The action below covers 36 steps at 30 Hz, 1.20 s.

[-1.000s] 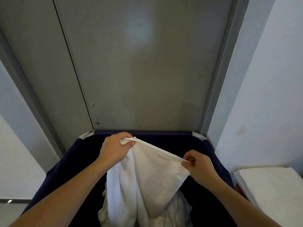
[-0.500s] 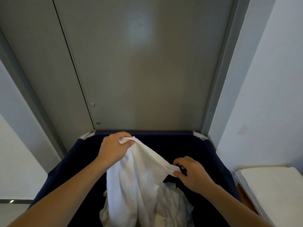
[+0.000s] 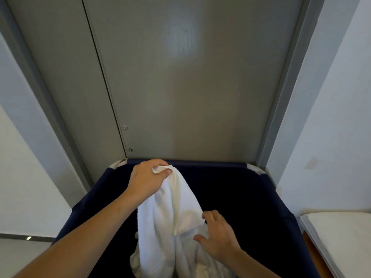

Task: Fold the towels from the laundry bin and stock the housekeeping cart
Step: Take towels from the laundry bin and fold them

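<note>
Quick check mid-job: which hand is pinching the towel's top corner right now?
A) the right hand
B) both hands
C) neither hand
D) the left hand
D: the left hand pinches the towel corner up near the far rim of the bin, while the right hand is lower down, fingers spread against the hanging cloth, not pinching the corner.

No text, label, brand, number or sign can be read on any surface in the head view
</note>
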Available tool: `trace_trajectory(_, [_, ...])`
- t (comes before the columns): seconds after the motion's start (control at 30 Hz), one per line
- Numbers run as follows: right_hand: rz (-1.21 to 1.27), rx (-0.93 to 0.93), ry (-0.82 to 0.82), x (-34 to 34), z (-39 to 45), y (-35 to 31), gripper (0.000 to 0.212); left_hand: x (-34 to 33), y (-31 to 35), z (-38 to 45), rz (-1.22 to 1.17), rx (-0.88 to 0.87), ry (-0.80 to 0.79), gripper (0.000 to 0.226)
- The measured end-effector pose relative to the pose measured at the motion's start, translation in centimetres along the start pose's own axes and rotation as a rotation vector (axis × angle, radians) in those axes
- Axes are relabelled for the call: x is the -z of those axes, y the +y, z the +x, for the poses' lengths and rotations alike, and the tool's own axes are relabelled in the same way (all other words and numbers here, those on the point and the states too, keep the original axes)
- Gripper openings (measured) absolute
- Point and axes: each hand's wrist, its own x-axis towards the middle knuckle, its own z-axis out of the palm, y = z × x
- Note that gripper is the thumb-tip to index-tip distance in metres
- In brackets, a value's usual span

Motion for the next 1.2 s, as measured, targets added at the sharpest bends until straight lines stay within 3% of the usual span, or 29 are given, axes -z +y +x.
trace_trajectory(0.07, [-0.074,0.100,0.109,-1.9,-0.7,-0.7,0.057,0.3,0.1,-0.1,0.000,-0.001,0.001,0.007])
trace_trajectory(0.13, [-0.084,0.171,0.223,-3.8,-1.3,-1.1,0.074,0.6,0.3,-0.2,-0.006,-0.005,0.002,0.007])
trace_trajectory(0.2, [-0.086,0.179,0.307,-5.1,-1.3,-1.5,0.089,0.9,0.4,-0.4,-0.024,-0.004,0.001,0.008])
trace_trajectory(0.3, [-0.059,0.134,0.386,-6.2,-0.8,-2.2,0.095,1.5,0.7,-0.6,-0.042,-0.004,-0.011,0.007])
trace_trajectory(0.37, [-0.017,0.125,0.457,-6.7,-0.4,-2.8,0.090,2.0,0.9,-0.7,-0.069,-0.001,-0.016,0.007])
trace_trajectory(0.5, [0.052,0.192,0.611,-7.2,0.2,-3.6,0.060,2.8,0.6,-0.7,-0.100,-0.009,0.008,0.007])
trace_trajectory(0.7, [0.095,0.224,0.621,-6.3,0.8,-4.9,0.077,3.5,-0.4,-0.4,-0.163,0.003,0.009,0.004])
trace_trajectory(0.83, [0.186,0.182,0.648,-6.4,0.6,-4.9,0.038,3.8,-0.7,-0.3,-0.179,-0.003,-0.002,0.004])
trace_trajectory(1.03, [0.356,0.009,0.610,-3.9,-0.4,-4.2,0.013,4.5,-2.5,0.7,-0.136,-0.001,-0.007,0.005])
trace_trajectory(1.2, [0.486,-0.126,0.620,-0.4,-1.6,-4.3,0.023,4.2,-4.8,1.1,-0.060,-0.009,-0.045,0.005])
